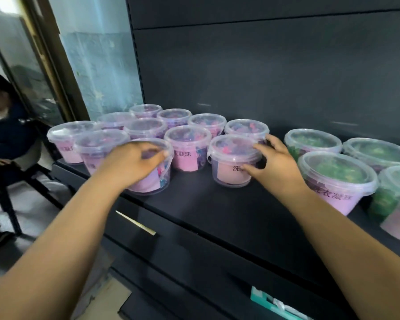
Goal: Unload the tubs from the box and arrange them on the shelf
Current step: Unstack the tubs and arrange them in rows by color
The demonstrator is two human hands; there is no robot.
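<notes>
Right hand (271, 163) wraps 1 pink tub (229, 168) near the shelf (217, 218) front edge; left hand (134, 163) seems to clutch the front-left tub (158, 181) by its lid, blurred. Likely light, stiff, slick: hold sidewall under rim.

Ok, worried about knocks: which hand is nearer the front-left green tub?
Right. The right hand grips a pink-labelled tub just left of the front-left green tub; the left hand holds another tub much farther left.
</notes>
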